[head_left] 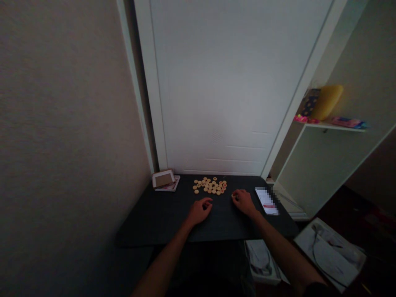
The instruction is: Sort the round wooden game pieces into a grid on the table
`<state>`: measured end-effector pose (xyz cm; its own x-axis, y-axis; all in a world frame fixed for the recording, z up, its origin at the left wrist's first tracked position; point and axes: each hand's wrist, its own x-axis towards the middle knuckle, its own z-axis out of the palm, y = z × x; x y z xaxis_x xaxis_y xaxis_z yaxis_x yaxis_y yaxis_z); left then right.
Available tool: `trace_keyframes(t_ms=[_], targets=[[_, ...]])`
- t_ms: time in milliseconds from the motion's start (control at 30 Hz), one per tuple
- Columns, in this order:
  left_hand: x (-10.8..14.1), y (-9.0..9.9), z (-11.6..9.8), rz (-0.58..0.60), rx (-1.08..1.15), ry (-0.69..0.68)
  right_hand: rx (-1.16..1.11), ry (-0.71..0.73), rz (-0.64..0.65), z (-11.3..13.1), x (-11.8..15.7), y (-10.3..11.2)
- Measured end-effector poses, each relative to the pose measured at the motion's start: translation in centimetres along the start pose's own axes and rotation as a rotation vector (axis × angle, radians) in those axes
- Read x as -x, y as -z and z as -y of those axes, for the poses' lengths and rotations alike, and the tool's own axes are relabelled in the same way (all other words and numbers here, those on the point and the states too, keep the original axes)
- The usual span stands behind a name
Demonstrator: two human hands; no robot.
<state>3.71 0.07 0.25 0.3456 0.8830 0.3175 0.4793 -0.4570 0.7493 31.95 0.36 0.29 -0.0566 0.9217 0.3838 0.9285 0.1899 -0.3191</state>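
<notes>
Discs [209,190], any writing too small to read, lay beyond the loosely curled left hand [199,210]; the right hand [243,201] pinched one, bare surface [221,220] between.

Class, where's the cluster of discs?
In the head view, the cluster lies far back on the table, between the boxes at left and phone at right.

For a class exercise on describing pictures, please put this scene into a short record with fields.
Surface: dark table
Pieces: pale round discs, clustered toward the far side
Left hand: above the near side, loosely curled, nothing visible in it
Right hand: at a single disc; grip unclear
Far left: stacked shallow boxes
Right: phone, screen lit
Behind: white door
</notes>
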Motion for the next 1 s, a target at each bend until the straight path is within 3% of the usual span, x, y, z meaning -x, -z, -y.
trace_keyframes(t_ms=[400, 1000], targets=[[-0.14, -0.23, 0.49, 0.005, -0.018, -0.021, 0.042, -0.022, 0.071, -0.54, 0.01, -0.15], [-0.15, -0.19, 0.19, -0.004, -0.001, 0.003, -0.013, 0.010, 0.013, 0.44, 0.07, -0.33]])
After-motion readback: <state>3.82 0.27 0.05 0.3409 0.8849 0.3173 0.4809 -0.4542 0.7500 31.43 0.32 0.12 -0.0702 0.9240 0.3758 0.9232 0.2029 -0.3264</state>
